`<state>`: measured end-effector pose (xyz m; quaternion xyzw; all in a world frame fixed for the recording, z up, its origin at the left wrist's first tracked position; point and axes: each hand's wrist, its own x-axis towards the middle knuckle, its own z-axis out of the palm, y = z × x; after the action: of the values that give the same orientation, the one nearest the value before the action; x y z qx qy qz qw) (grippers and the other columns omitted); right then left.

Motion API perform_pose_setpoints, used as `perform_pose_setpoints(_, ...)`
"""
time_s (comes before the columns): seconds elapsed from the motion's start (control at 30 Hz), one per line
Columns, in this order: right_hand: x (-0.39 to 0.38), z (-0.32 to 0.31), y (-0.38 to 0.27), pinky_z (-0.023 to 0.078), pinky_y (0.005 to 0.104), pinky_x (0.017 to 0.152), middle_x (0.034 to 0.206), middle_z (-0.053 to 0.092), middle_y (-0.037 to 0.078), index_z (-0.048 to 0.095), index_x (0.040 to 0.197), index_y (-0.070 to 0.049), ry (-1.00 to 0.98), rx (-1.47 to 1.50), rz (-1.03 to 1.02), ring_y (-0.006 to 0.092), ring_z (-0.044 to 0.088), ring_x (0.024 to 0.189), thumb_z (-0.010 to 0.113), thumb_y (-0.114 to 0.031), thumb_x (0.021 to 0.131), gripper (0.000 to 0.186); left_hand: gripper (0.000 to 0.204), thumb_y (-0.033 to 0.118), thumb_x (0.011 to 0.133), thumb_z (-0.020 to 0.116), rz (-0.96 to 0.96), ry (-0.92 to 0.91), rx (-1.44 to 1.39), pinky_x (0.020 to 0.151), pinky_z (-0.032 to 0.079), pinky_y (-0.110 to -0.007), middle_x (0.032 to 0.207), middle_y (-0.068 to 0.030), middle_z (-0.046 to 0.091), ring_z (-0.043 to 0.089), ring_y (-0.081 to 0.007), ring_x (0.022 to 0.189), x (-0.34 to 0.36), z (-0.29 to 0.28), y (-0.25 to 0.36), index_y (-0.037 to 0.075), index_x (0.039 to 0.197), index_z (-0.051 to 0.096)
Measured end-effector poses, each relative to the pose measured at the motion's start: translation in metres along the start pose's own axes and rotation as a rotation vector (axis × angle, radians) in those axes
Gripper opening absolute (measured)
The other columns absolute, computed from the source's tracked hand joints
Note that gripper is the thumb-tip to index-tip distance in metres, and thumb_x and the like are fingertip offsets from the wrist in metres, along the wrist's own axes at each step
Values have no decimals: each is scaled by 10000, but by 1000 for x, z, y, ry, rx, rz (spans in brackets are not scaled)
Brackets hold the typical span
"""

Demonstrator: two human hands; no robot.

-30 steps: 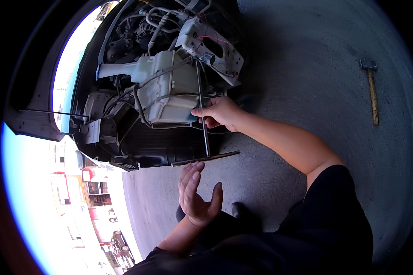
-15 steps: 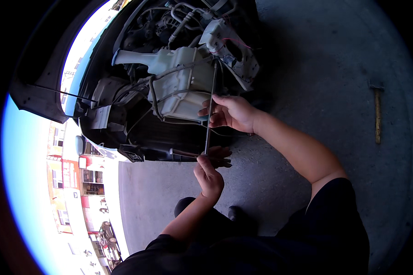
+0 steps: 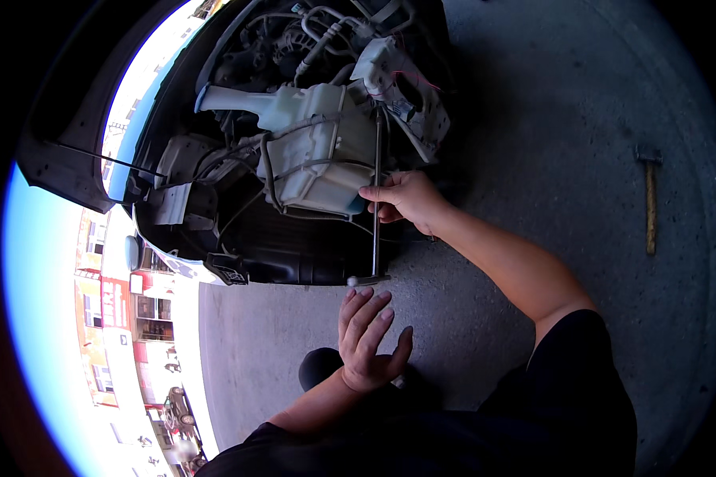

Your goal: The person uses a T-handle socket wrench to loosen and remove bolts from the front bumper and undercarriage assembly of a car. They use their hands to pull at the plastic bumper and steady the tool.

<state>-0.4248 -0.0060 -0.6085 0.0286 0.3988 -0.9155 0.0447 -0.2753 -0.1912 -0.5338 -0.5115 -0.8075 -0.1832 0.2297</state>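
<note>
Right hand: we're gripping the long metal rod (image 3: pixel 376 199) about halfway up with our right hand (image 3: pixel 406 200), fingers curled round the shaft, so it's standing steady and not wobbling about.

Left hand: our left hand (image 3: pixel 368 338) is hanging open just under the rod's lower end, fingers spread, palm up-ish, holding nothing. We're guessing it's sitting there ready to work the crossbar handle (image 3: pixel 367 280).

Rod: it's running nearly straight up and down, top end going in beside the white plastic reservoir (image 3: pixel 314 147), bottom end sticking out below the car's front (image 3: pixel 270 262). Can't really tell what the top is seated on, it's all shadow up there.

Why it's long: the engine bay (image 3: pixel 294 63) is packed with hoses and brackets, so we're reaching in from outside instead of squeezing the hands in.

Edges: the reservoir is crowding the rod on the left, a pale bracket (image 3: pixel 406 95) is just beside it on the right. Tight up top.

Open room: loads of bare concrete floor (image 3: pixel 533 119) to the right and below, so the handle end is swinging free.

Stray bit: a hammer (image 3: pixel 650 199) is lying on the floor well apart, off to our right.
</note>
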Motion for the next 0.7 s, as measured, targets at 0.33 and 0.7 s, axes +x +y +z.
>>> perform_pose_setpoints(0.33, 4, -2, -4, 598, 314, 613, 696, 587, 16, 584, 907, -45, 8, -65, 64, 67, 527, 513, 780, -361, 835, 378, 350, 208, 815, 756, -325, -152, 130, 843, 540, -418, 1038, -182, 681, 652, -364, 1010, 3, 37, -48, -16, 1045, 617)
perform_pose_setpoints(0.7, -2, -30, -10, 561, 293, 695, 1203, 648, 161, 534, 1248, -20, -395, 33, 137, 86, 640, 649, 441, -288, 1044, 350, 399, 292, 1048, 309, -1820, 360, -2230, 643, 528, -292, 780, -110, 644, 662, -262, 765, 19, 31, -22, 14, 985, 589)
